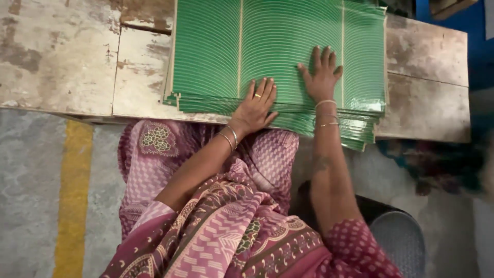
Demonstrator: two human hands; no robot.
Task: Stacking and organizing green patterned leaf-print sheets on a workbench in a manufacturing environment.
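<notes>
A thick stack of green sheets (278, 41) with thin pale curved lines lies on a worn wooden table (62, 62). Its near edge fans out and overhangs the table's front. My left hand (256, 107), with a ring and bangles, lies flat on the stack's near edge, fingers spread. My right hand (322, 77), also with bangles, presses flat on the top sheet a little farther in and to the right. Neither hand grips anything.
The table top is patched, with peeling pale paint and a brown board (427, 77) at the right. Below is a grey concrete floor with a yellow stripe (74, 195). A dark round stool (399, 237) sits at lower right. A blue surface (473, 31) shows at top right.
</notes>
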